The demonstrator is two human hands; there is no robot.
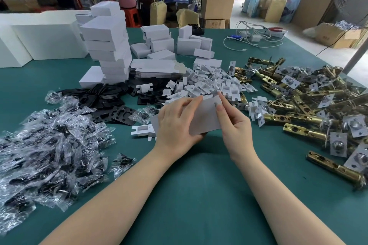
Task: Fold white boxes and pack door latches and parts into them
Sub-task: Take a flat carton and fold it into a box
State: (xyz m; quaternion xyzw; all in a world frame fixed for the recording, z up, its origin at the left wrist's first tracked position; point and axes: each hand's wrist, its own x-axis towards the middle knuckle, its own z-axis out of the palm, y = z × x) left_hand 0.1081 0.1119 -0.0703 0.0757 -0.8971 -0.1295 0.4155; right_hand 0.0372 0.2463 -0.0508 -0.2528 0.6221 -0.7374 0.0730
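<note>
Both hands are holding one white box point(205, 117) just above the table, in front of the person: the left hand point(177, 123) is wrapping round its near end with fingers lying over the top face, steadying it, while the right hand point(233, 123) is pinching the far end, its fingertips point(221, 101) pressing at the small end flap, probably so the flap can be tucked shut. Supplies are lying in reach around the work, seemingly sorted by kind: brass door latches point(310, 109) piled to the right, white inserts point(211, 83) just beyond the hands, black plates point(111, 103) and clear screw packets point(49, 141) to the left. Behind them flat blanks point(157, 69) and a leaning stack of finished boxes point(109, 49) are waiting (the stack looks none too steady). All this is sitting on a green table point(199, 195) in a cluttered workshop, where two other people are standing at a far bench among brown cartons point(219, 2).
</note>
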